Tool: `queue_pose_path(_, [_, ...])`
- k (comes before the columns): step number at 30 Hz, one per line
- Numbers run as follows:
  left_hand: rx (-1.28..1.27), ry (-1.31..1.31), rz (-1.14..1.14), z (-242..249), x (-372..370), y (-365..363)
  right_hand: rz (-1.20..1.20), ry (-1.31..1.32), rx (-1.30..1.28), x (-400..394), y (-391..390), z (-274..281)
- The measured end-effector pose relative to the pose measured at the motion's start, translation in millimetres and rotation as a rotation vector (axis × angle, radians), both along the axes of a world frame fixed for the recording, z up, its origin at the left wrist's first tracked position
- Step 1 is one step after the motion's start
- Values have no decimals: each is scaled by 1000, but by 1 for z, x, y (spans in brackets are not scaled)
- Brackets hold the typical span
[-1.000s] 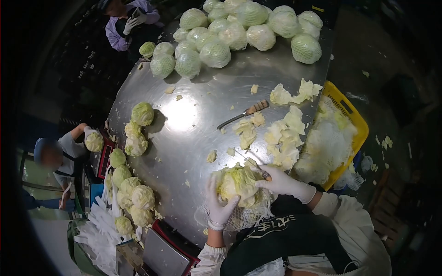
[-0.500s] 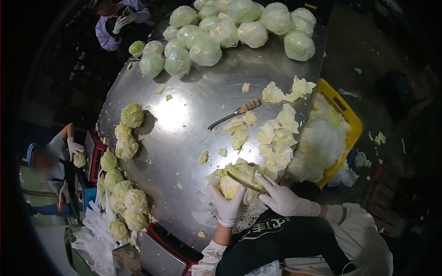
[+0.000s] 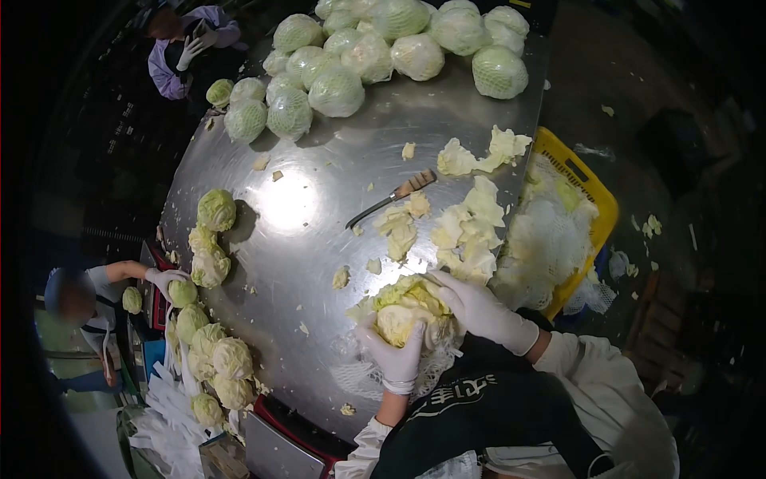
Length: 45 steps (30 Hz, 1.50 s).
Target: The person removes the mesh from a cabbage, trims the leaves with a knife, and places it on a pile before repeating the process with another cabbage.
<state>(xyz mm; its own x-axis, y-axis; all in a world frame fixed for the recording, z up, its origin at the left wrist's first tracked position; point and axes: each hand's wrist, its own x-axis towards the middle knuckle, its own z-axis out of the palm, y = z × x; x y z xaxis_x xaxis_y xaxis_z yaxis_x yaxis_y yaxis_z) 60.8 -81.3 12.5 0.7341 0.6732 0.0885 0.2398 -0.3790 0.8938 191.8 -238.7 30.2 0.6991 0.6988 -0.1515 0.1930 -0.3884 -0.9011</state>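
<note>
A partly trimmed cabbage (image 3: 403,319) sits on a white foam net (image 3: 363,379) near the table's front edge. Cupped round its left and near side, my gloved left hand (image 3: 392,351) holds it. My gloved right hand (image 3: 483,313) lies at the cabbage's upper right, fingers bent against the outer leaves. The blade of the curved knife in that hand is hidden from this angle. Loose cabbage leaves (image 3: 471,231) are spread just beyond. Further off, a second curved knife with a wooden handle (image 3: 413,184) lies on the metal table (image 3: 319,263).
Net-wrapped cabbages (image 3: 335,89) crowd the far end. Bare cabbages (image 3: 233,358) line the left edge, near a red-framed scale (image 3: 279,447). A yellow crate (image 3: 604,207) of nets stands right. One co-worker's gloved hand (image 3: 167,281) touches a cabbage; another person (image 3: 191,48) stands far left.
My right hand has moved up along the cabbage, and the knife blade has gone out of sight. The co-worker's hand at left has shifted from one cabbage to another. The view has moved slightly.
</note>
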Motion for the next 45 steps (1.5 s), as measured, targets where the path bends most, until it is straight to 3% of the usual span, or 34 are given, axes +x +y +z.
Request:
queue_pose_path(2, [-53,-10,-58,-8,-9,11,-152,45,183,6,0,-17])
queue_pose_path(4, [-104,-15,-117,-4,-22,20,-191,-20,205,12,-6,-38])
queue_pose_path(6, [-276,9,-148,10,-38,27,-247,394,138,19,-22,-54])
queue_pose_path(7, [-8,-1,-290,-16,-62,57,-245,388,146,20,-33,-55])
queue_pose_path(8, [0,-6,-284,-11,-74,62,-327,590,86,19,-45,-56])
queue_pose_path(9, [-290,-11,-237,-2,-86,64,-402,800,18,16,-51,-56])
queue_pose_path(10, [-582,-10,-185,5,-99,64,-391,813,17,13,-53,-44])
queue_pose_path(12, [-568,9,-164,11,-108,63,-434,715,-28,14,-57,-15])
queue_pose_path(14, [-559,40,-25,12,-97,43,-362,-249,128,26,-67,-35])
queue_pose_path(16, [-558,26,50,7,-85,32,-596,-229,-146,47,-80,-10])
queue_pose_path(18, [77,201,-162,13,-74,24,-593,-346,-245,47,-80,21])
queue_pose_path(19, [72,195,-170,22,-64,17,-585,-459,-347,47,-78,31])
queue_pose_path(21, [393,231,-382,46,-45,3,-268,-504,-172,27,-65,39])
queue_pose_path(24, [477,236,-428,52,-36,-5,193,-91,-264,-5,-26,79])
queue_pose_path(25, [479,238,-432,50,-36,-6,214,-343,-64,-16,-18,53])
queue_pose_path(28, [539,228,-481,43,-41,-3,398,-201,122,-8,6,20])
queue_pose_path(31, [649,223,-501,43,-53,5,166,154,110,22,13,17])
queue_pose_path(33, [637,269,-559,44,-64,12,-117,119,91,42,12,-9])
queue_pose_path(36, [430,189,-513,35,-89,30,-237,177,-18,66,-13,-10])
queue_pose_path(38, [480,228,-520,35,-99,36,-300,-371,-279,66,-22,-10])
queue_pose_path(40, [145,58,-451,25,-107,32,-245,-357,-204,46,-14,17])
queue_pose_path(41, [144,63,-446,22,-106,28,-208,-348,-129,34,-7,32])
queue_pose_path(43, [283,80,-384,18,-99,20,95,-132,110,11,6,22])
queue_pose_path(45, [291,84,-373,9,-95,18,419,203,209,-3,18,15])
